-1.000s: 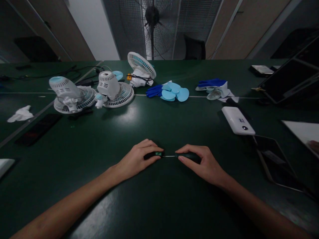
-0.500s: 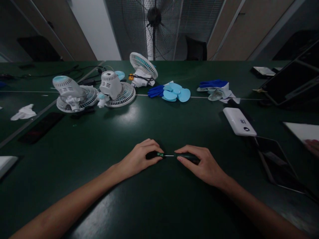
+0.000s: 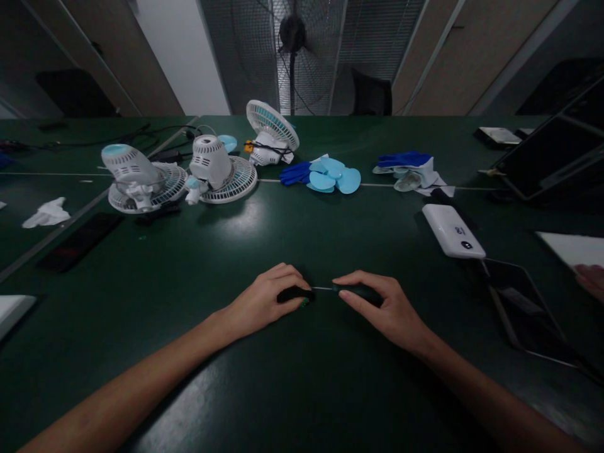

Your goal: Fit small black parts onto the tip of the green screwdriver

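My right hand (image 3: 377, 299) is closed around the dark handle of a screwdriver (image 3: 358, 292), whose thin metal shaft points left. My left hand (image 3: 271, 296) pinches a small black part with a green piece (image 3: 306, 301) at its lower edge, possibly a small circuit board. The shaft's tip meets the black part's right end; whether it goes inside cannot be seen. Fingers hide much of the small part. Both hands rest low over the dark green table (image 3: 302, 390).
White fans (image 3: 219, 170) lie at the back left. Light-blue fan blades (image 3: 333, 175) and blue-white gloves (image 3: 410, 167) lie farther back. On the right are a white power bank (image 3: 453, 231) and a phone (image 3: 523, 308). Another person's hand (image 3: 592, 280) shows at the right edge.
The small part has turned in my left hand, its green piece now facing down toward me. My right hand and the screwdriver have shifted slightly right and away from me.
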The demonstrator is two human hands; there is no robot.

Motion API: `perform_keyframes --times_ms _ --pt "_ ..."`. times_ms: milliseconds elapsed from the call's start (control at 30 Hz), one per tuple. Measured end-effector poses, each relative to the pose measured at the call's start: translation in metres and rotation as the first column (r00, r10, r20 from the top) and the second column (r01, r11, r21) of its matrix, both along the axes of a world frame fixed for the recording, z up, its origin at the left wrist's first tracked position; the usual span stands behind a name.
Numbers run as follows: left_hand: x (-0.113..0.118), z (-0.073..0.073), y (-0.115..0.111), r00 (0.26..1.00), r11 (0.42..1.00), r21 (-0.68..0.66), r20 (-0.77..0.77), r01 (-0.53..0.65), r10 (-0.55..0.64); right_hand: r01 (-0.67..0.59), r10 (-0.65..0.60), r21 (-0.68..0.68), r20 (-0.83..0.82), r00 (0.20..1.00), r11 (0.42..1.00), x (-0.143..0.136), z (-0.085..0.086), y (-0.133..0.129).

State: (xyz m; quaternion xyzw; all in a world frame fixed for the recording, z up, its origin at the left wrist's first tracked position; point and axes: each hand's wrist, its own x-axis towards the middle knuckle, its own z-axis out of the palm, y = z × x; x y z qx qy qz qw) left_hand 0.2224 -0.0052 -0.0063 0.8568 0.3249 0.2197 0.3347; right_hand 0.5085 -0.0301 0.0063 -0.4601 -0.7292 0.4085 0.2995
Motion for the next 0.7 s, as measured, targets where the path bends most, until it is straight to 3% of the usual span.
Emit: perform_keyframes --times_ms 367,467,600,700 --pt "-0.001 0.007 -0.006 0.998 0.998 0.066 -0.061 0.007 -0.003 0.030 -0.030 0.000 0.008 1.000 1.000 0.002 -0.001 0.000" --pt "0.001 0.010 -0.020 0.995 0.991 0.101 -0.049 0.090 -0.085 0.055 -0.055 -0.009 -0.016 0.998 0.998 0.002 0.000 0.001" --pt "-0.003 0.007 -0.036 0.958 0.922 0.271 -0.146 0.277 -0.245 0.102 -0.102 -0.010 -0.030 0.994 0.995 0.003 0.000 0.001" --pt "-0.031 0.003 -0.022 0.959 0.889 0.392 -0.240 0.238 -0.151 0.096 -0.097 -0.043 -0.028 0.995 0.994 0.006 -0.002 0.001"
